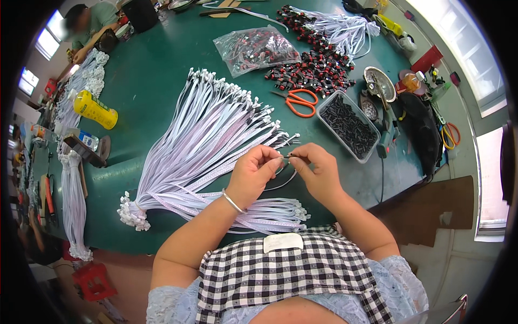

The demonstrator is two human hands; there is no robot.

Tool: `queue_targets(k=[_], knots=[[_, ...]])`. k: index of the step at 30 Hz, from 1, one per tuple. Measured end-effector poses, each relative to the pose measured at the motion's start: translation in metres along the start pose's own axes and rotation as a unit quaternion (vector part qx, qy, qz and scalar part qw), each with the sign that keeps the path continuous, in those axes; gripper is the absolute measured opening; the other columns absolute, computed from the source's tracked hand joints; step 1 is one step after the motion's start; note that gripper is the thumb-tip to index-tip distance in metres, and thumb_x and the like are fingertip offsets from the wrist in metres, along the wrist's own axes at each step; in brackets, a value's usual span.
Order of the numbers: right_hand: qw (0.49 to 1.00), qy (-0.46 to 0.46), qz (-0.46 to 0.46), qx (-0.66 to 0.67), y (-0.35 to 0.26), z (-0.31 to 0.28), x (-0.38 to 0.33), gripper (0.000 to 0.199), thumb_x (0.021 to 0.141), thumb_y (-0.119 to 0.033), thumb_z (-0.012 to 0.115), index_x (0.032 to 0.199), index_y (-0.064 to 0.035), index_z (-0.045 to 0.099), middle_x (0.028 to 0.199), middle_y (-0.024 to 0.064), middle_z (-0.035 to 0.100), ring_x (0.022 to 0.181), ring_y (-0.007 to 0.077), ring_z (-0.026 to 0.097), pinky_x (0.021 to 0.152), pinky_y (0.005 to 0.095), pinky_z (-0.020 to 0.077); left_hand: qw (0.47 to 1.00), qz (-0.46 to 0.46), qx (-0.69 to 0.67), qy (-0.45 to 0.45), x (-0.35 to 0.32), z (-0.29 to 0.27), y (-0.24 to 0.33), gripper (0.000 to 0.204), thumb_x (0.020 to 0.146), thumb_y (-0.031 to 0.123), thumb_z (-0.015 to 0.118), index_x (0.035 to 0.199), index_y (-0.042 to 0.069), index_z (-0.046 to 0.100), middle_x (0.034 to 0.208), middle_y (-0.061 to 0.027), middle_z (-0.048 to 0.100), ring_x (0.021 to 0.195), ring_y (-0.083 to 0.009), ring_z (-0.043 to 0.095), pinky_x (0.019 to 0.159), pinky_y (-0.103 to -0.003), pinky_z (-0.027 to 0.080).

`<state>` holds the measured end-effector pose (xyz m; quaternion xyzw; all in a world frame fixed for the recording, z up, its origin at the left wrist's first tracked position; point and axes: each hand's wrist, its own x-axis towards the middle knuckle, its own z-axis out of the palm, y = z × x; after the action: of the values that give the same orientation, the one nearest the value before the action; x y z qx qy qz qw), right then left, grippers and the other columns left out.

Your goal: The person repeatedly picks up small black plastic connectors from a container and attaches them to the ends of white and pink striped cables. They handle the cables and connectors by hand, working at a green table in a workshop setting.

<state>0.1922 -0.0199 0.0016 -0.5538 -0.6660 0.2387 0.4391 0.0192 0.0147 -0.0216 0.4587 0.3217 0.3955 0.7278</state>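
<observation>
My left hand [253,171] and my right hand [318,173] meet above the near side of the green table, fingertips almost touching. Each is closed in a pinch. From the left fingers a thin white cable [281,182] loops down, and its end is between the two hands. A tiny dark piece sits at the right fingertips, too small to name. A fanned bundle of flat white cables [199,129] with white connectors lies left of my hands, and part of it passes under my left forearm. Short black tubes [349,127] fill a clear plastic box beside my right hand.
Orange-handled scissors [301,102] lie beyond my hands, near a pile of red-and-black connectors [313,70] and a filled plastic bag [256,48]. A metal bowl [380,83] is at right. A yellow bottle [96,109] stands left. Another person [94,27] sits at the far left.
</observation>
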Motion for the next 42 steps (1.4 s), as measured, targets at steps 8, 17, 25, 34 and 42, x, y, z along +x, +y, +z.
queue_targets(k=[8, 17, 25, 34, 42], knots=[[0.964, -0.079, -0.138, -0.215, -0.004, -0.02, 0.011, 0.01, 0.077, -0.014, 0.067, 0.082, -0.0087, 0.061, 0.084, 0.0039, 0.059, 0.081, 0.0228, 0.055, 0.071, 0.0356, 0.0398, 1.0, -0.007, -0.002, -0.026, 0.001, -0.003, -0.004, 0.008, 0.089, 0.004, 0.057, 0.097, 0.002, 0.055, 0.089, -0.0006, 0.058, 0.08, -0.0052, 0.056, 0.075, -0.02, 0.047], [0.941, -0.161, -0.186, -0.232, -0.005, -0.034, 0.021, 0.012, 0.077, -0.019, 0.068, 0.083, -0.01, 0.062, 0.084, 0.0014, 0.059, 0.083, 0.0202, 0.055, 0.072, 0.0336, 0.0387, 0.995, 0.011, 0.091, -0.027, 0.002, -0.002, -0.009, 0.008, 0.089, 0.001, 0.057, 0.096, 0.0, 0.055, 0.088, -0.0014, 0.059, 0.08, -0.0055, 0.056, 0.074, -0.02, 0.047], [0.94, -0.184, -0.164, -0.236, -0.001, -0.035, 0.022, 0.011, 0.078, -0.02, 0.066, 0.083, -0.0111, 0.062, 0.083, 0.0012, 0.058, 0.083, 0.0198, 0.056, 0.073, 0.0335, 0.0382, 0.989, 0.023, 0.142, -0.016, 0.002, -0.001, -0.008, 0.007, 0.088, 0.001, 0.058, 0.095, 0.001, 0.056, 0.086, -0.0014, 0.061, 0.079, -0.0054, 0.056, 0.073, -0.02, 0.046], [0.93, -0.194, -0.183, -0.254, -0.003, -0.036, 0.024, 0.01, 0.079, -0.02, 0.065, 0.082, -0.0114, 0.061, 0.081, 0.001, 0.057, 0.082, 0.02, 0.056, 0.073, 0.0341, 0.0379, 0.986, 0.034, 0.165, -0.019, 0.001, 0.001, -0.006, 0.007, 0.088, 0.002, 0.059, 0.094, 0.001, 0.056, 0.086, -0.0008, 0.061, 0.078, -0.0049, 0.056, 0.072, -0.02, 0.046], [0.924, -0.205, -0.187, -0.263, -0.002, -0.037, 0.025, 0.011, 0.081, -0.022, 0.064, 0.083, -0.0116, 0.061, 0.082, 0.0007, 0.058, 0.083, 0.0193, 0.056, 0.074, 0.0339, 0.0382, 0.987, 0.04, 0.153, -0.016, 0.0, 0.003, -0.005, 0.007, 0.089, 0.004, 0.059, 0.095, 0.001, 0.057, 0.086, -0.0003, 0.06, 0.077, -0.0047, 0.055, 0.071, -0.019, 0.045]])
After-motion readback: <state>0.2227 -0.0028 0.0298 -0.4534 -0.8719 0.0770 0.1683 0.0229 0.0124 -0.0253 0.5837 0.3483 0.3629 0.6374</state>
